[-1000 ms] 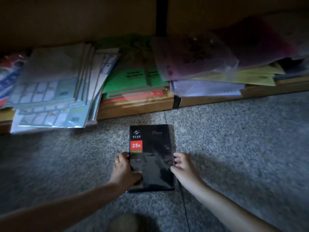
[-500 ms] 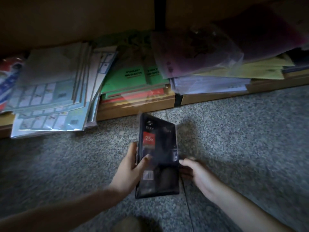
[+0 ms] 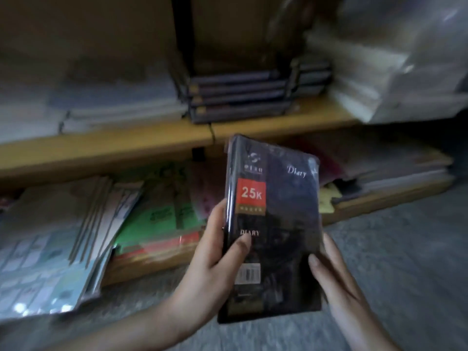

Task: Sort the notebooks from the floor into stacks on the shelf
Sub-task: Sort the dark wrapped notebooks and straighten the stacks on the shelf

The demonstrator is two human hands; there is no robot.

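Observation:
A black plastic-wrapped diary (image 3: 283, 214) with a red "25K" label is held up in front of the shelf. My left hand (image 3: 215, 259) grips its left edge, thumb across the cover. My right hand (image 3: 336, 279) holds the right edge, thumb on the front and fingers behind. On the wooden shelf board (image 3: 141, 138) above stands a stack of dark notebooks (image 3: 240, 97) of the same kind, with a second dark stack (image 3: 312, 77) just right of it.
White paper stacks (image 3: 106, 105) fill the shelf's left and a plastic-wrapped white bundle (image 3: 405, 72) its right. The bottom shelf holds pale blue booklets (image 3: 50, 244), green and red books (image 3: 162, 219) and papers (image 3: 379, 168). Grey speckled floor (image 3: 405, 249) lies below.
The diary has been lifted off the floor and raised in both hands. The view has tilted up, bringing the upper shelf with the dark notebook stacks into sight.

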